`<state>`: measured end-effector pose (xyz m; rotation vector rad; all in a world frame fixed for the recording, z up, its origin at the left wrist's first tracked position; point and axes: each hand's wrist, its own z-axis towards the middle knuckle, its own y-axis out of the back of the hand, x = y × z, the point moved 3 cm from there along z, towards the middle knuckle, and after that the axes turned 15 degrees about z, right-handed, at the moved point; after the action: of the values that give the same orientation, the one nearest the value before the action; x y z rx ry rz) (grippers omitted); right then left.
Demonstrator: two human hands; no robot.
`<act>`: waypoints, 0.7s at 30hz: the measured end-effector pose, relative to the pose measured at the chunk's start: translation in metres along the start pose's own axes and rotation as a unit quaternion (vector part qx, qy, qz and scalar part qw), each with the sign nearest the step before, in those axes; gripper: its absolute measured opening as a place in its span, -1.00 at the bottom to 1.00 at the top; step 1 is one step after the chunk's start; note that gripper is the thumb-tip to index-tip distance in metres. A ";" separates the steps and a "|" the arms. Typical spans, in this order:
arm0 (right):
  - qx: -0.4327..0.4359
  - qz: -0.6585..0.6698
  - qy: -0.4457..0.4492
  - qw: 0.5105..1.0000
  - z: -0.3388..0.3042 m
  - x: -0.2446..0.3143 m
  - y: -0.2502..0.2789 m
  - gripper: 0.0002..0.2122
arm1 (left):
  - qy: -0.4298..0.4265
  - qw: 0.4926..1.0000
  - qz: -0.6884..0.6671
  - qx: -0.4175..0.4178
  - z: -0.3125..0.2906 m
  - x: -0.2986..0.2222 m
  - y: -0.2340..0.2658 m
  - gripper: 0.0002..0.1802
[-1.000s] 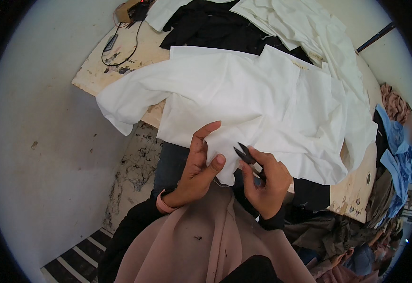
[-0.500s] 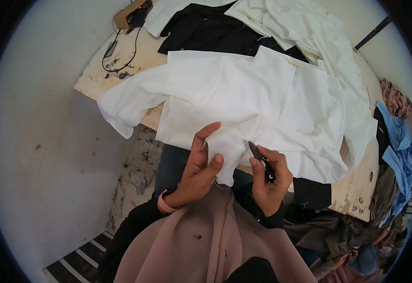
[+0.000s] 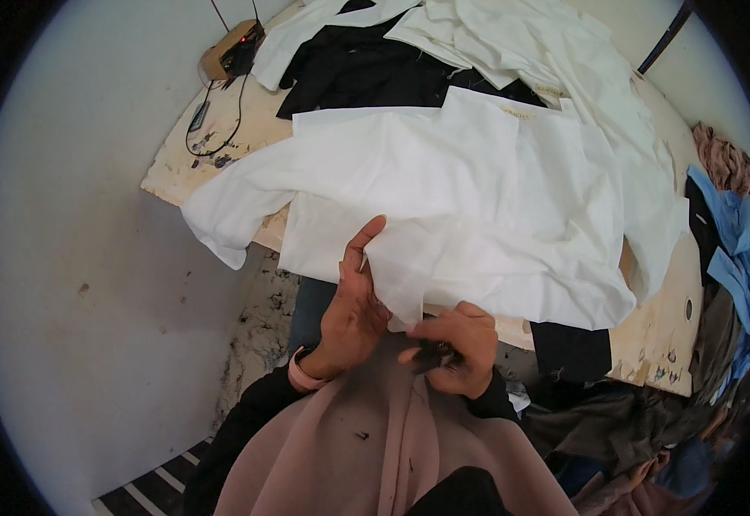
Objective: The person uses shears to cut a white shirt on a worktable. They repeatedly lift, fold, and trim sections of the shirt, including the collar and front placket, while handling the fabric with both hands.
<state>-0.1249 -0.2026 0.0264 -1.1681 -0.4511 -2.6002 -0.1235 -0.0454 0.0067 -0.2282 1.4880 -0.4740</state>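
A white garment (image 3: 443,198) lies spread over the wooden table (image 3: 650,335), its near edge hanging toward me. My left hand (image 3: 353,305) pinches a fold of that white cloth at the hem, fingers pointing up. Just to its right, my right hand (image 3: 454,348) is curled around small dark snips (image 3: 433,354), held low against the cloth's lowest corner. Only a bit of the tool shows between the fingers.
More white cloth (image 3: 512,34) and a black garment (image 3: 366,69) lie further back on the table. A small brown box with cables (image 3: 229,56) sits at the far left corner. Blue and dark clothes (image 3: 727,258) pile at the right. Grey floor lies left.
My right hand has dropped from beside the fold to below it, drawing the snips in under the fingers. The left hand keeps its hold on the cloth.
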 end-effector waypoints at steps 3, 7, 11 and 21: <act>-0.034 -0.113 -0.099 0.988 0.002 0.000 0.001 -0.51 | 0.017 1.000 0.017 -0.009 -0.002 -0.001 -0.006 -0.11; 0.069 -0.105 -0.008 0.992 0.008 0.001 -0.003 -0.45 | 0.033 0.999 0.023 -0.001 -0.002 -0.002 -0.008 -0.05; 0.030 -0.039 -0.037 0.998 0.007 0.004 -0.007 -0.45 | 0.027 0.999 -0.015 0.029 -0.002 -0.005 -0.002 -0.08; 0.110 0.000 -0.048 0.993 0.011 0.010 -0.021 -0.54 | 0.030 0.992 -0.120 0.025 0.001 -0.006 0.013 0.05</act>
<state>-0.1310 -0.1797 0.0371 -1.2192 -0.7368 -2.4264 -0.1210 -0.0314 0.0067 -0.3586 1.5119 -0.7164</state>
